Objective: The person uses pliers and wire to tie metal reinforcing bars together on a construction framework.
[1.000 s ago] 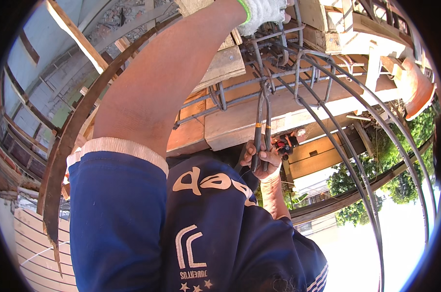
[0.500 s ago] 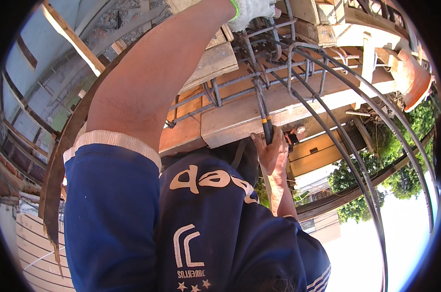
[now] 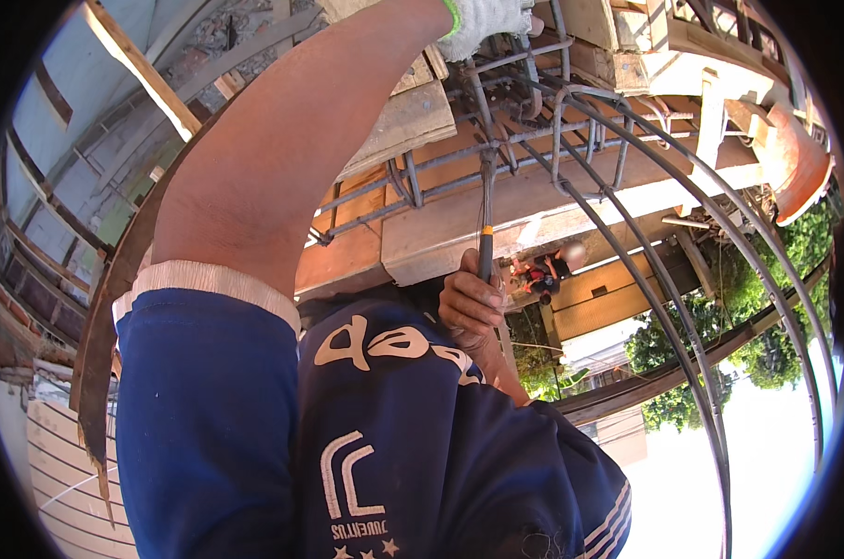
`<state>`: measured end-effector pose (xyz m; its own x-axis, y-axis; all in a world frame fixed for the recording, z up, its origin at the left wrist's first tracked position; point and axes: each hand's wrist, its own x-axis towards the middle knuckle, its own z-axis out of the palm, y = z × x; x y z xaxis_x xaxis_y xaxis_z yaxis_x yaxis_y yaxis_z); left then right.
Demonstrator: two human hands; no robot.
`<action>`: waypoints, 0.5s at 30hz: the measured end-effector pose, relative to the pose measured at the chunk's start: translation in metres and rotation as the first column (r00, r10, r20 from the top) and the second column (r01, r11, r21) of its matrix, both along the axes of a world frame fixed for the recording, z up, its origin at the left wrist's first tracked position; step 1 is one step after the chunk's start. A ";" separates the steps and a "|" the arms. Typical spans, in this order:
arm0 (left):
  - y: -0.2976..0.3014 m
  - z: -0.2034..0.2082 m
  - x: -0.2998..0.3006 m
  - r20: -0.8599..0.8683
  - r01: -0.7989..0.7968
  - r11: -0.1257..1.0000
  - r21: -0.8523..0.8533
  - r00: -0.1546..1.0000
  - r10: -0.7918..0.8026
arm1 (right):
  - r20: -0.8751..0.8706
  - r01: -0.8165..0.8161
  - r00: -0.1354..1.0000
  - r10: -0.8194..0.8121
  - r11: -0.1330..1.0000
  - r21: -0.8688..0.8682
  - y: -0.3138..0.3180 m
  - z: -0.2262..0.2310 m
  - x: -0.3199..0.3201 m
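Note:
My right hand (image 3: pixel 471 300), bare, has its fingers wrapped round the dark grips of long-handled pincers (image 3: pixel 487 200) with a yellow band. The handles lie together, and the jaws meet the rebar cage (image 3: pixel 431 160) at a crossing of bars. Thin wire seems to run beside the handles. At the top edge, my left hand (image 3: pixel 489 26) wears a pale knitted glove with a green cuff. Its fingers are curled at the cage's bars, partly cut off by the frame. My left arm stretches across the picture above the wooden formwork (image 3: pixel 478 219).
Several long rebars (image 3: pixel 669 270) curve out to the right. Boards (image 3: pixel 399 126) and upright timbers surround the cage. An orange-red bucket-like container (image 3: pixel 796 172) stands at the far right. People (image 3: pixel 538 275) show small behind my right hand. Rubble (image 3: pixel 240 47) lies at upper left.
My right hand has shifted left and turned, from an opened hold with thumb and fingers apart to a closed fist. The pincers' handles have come together and swung more upright. My left hand stays put.

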<state>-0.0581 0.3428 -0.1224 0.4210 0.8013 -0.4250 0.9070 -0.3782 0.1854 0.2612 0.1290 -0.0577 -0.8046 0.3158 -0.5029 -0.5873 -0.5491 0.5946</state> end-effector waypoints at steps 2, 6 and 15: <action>-0.002 -0.001 -0.001 0.008 -0.001 1.000 -0.001 1.000 0.001 | -0.078 0.068 0.994 -0.079 0.988 -0.142 0.014 0.017 -0.015; 0.005 0.012 0.003 -0.018 0.028 0.999 -0.039 0.999 -0.028 | 0.888 -0.930 0.104 0.448 0.361 -0.074 0.036 0.030 0.007; -0.001 0.007 0.004 -0.009 0.037 0.999 -0.007 0.999 -0.037 | 0.669 -0.729 -0.369 -0.645 -0.244 -0.639 0.049 0.044 0.007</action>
<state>-0.0543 0.3418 -0.1158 0.4468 0.7820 -0.4346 0.8938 -0.4105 0.1804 0.2682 0.1783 -0.0140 -0.2229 0.8060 -0.5483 0.9598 0.0830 -0.2682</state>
